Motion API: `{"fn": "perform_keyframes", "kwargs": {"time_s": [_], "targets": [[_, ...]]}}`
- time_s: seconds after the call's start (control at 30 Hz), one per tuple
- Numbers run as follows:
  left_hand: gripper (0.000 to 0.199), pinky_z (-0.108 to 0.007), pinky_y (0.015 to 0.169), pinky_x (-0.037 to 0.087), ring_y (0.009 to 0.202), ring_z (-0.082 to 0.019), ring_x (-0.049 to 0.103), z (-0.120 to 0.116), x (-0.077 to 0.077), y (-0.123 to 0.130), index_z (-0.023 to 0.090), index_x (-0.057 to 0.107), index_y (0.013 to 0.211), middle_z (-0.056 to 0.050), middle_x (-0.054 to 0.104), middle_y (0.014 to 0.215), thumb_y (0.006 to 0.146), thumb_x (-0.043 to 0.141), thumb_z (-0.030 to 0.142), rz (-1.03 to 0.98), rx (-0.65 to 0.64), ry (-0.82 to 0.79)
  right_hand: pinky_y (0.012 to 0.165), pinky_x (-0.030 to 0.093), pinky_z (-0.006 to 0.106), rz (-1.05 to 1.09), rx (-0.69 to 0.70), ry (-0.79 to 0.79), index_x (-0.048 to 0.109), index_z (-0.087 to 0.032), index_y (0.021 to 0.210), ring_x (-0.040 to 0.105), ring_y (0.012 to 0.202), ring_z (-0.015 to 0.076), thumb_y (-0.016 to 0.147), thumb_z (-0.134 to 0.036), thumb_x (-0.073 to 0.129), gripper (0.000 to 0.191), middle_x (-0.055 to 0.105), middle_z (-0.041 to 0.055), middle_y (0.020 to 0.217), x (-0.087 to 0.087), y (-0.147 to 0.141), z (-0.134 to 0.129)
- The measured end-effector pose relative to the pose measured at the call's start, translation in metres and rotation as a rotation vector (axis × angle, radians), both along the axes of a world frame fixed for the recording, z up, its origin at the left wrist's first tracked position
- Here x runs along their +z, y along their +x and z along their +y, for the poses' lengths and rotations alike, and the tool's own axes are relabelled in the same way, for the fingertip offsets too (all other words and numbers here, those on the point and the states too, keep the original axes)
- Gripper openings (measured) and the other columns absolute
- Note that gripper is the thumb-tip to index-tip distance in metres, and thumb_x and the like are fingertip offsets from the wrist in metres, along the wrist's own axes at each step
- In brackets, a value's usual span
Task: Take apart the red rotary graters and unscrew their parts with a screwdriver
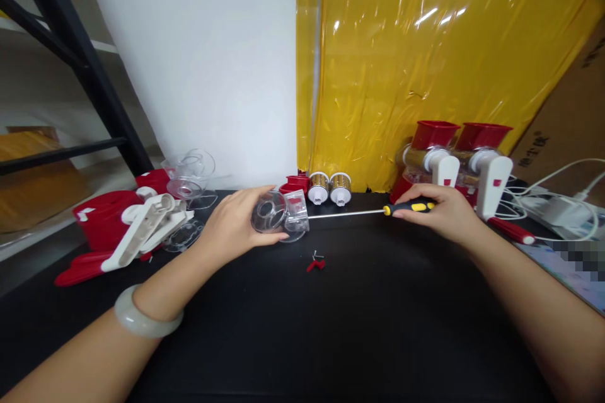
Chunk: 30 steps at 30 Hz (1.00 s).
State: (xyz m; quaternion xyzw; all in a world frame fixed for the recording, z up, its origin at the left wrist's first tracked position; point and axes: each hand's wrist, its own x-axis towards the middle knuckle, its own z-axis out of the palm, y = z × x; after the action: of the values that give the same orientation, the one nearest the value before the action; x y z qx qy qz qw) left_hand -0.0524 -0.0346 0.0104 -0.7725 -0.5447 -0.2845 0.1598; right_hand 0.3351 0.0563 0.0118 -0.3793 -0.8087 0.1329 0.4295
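Observation:
My left hand (239,221) is closed around a clear plastic grater housing (270,213), tipped on its side above the black table. In my right hand (437,213) is a yellow and black screwdriver (410,207), held level. Its long metal shaft points left, and the tip reaches the square end of the housing; whether it sits in a screw cannot be made out. On the table just below lie a small red plastic piece (316,264) and a few small screws (318,255).
Two grater drums (329,189) and a red part (293,184) stand at the back. Two assembled red-and-white graters (447,164) are at right, beside white cables (567,201). Red bases (106,220), white crank handles (146,230) and clear housings (186,176) are piled at left.

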Motion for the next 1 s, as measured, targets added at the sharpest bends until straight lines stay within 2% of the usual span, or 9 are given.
{"fn": "perform_keyframes", "kwargs": {"time_s": [0.2,0.33,0.43,0.53,0.63,0.7,0.8,0.87,1.0], "targets": [[0.081,-0.048,0.093,0.050,0.111,-0.032,0.063,0.000,-0.001,0.000,0.024,0.047,0.134,-0.011,0.066,0.122,0.066,0.078,0.056,-0.008,-0.013,0.014,0.071,0.050,0.035,-0.046,0.042,0.081,0.072,-0.024,0.077,0.064,0.074,0.0214,0.067,-0.054,0.079,0.033,0.069,0.0056,0.081,0.001,0.001,0.001],[0.079,-0.047,0.093,0.051,0.109,-0.031,0.063,-0.001,0.000,0.002,0.026,0.047,0.133,-0.010,0.067,0.119,0.066,0.078,0.054,-0.026,-0.023,0.028,0.072,0.050,0.036,-0.014,0.013,0.025,0.071,-0.023,0.075,0.064,0.076,0.0224,0.062,-0.057,0.081,0.037,0.069,0.0062,0.080,-0.001,0.002,0.003],[0.079,-0.046,0.093,0.050,0.109,-0.030,0.063,-0.002,0.001,0.003,0.025,0.047,0.133,-0.010,0.067,0.118,0.067,0.078,0.054,-0.021,-0.031,0.044,0.072,0.051,0.036,0.089,-0.028,-0.038,0.070,-0.023,0.074,0.064,0.078,0.0221,0.064,-0.058,0.079,0.037,0.069,0.0057,0.081,-0.003,0.001,0.007],[0.079,-0.047,0.093,0.050,0.109,-0.030,0.063,-0.003,0.001,0.005,0.026,0.046,0.133,-0.009,0.067,0.118,0.067,0.077,0.056,-0.007,-0.032,0.058,0.062,0.050,0.032,0.378,-0.030,-0.180,0.066,-0.024,0.072,0.062,0.072,0.0199,0.070,-0.058,0.074,0.035,0.067,0.0046,0.078,-0.006,-0.003,0.011],[0.077,-0.046,0.093,0.050,0.108,-0.030,0.063,-0.004,0.000,0.006,0.026,0.046,0.133,-0.008,0.066,0.119,0.068,0.077,0.055,-0.015,-0.032,0.078,0.052,0.049,0.029,0.649,0.058,-0.363,0.064,-0.024,0.076,0.061,0.065,0.0181,0.073,-0.059,0.069,0.036,0.066,0.0047,0.077,-0.009,-0.008,0.014],[0.076,-0.045,0.093,0.049,0.108,-0.029,0.063,-0.004,0.000,0.007,0.025,0.047,0.132,-0.008,0.066,0.118,0.068,0.077,0.055,-0.024,-0.027,0.106,0.044,0.045,0.027,0.649,0.078,-0.515,0.063,-0.021,0.080,0.060,0.056,0.0168,0.079,-0.064,0.060,0.043,0.065,0.0056,0.070,-0.012,-0.011,0.015],[0.075,-0.044,0.093,0.049,0.108,-0.029,0.063,-0.004,-0.001,0.007,0.024,0.048,0.130,-0.009,0.067,0.117,0.068,0.077,0.055,-0.018,-0.019,0.135,0.032,0.030,0.023,0.527,0.010,-0.666,0.061,-0.018,0.079,0.045,0.033,0.0120,0.083,-0.069,0.049,0.052,0.056,0.0023,0.048,-0.014,-0.013,0.014],[0.075,-0.044,0.093,0.049,0.108,-0.029,0.063,-0.005,-0.001,0.007,0.023,0.047,0.131,-0.009,0.066,0.119,0.069,0.077,0.055,-0.003,-0.021,0.135,0.031,0.024,0.022,0.500,-0.006,-0.624,0.059,-0.019,0.075,0.037,0.029,0.0096,0.083,-0.064,0.054,0.047,0.051,-0.0005,0.041,-0.013,-0.011,0.013],[0.075,-0.044,0.093,0.049,0.109,-0.029,0.063,-0.006,0.000,0.010,0.024,0.047,0.131,-0.009,0.066,0.120,0.069,0.077,0.054,-0.013,-0.029,0.117,0.035,0.024,0.022,0.636,0.036,-0.470,0.056,-0.020,0.068,0.035,0.032,0.0075,0.085,-0.047,0.060,0.032,0.049,-0.0025,0.043,-0.006,-0.006,0.011]]}}
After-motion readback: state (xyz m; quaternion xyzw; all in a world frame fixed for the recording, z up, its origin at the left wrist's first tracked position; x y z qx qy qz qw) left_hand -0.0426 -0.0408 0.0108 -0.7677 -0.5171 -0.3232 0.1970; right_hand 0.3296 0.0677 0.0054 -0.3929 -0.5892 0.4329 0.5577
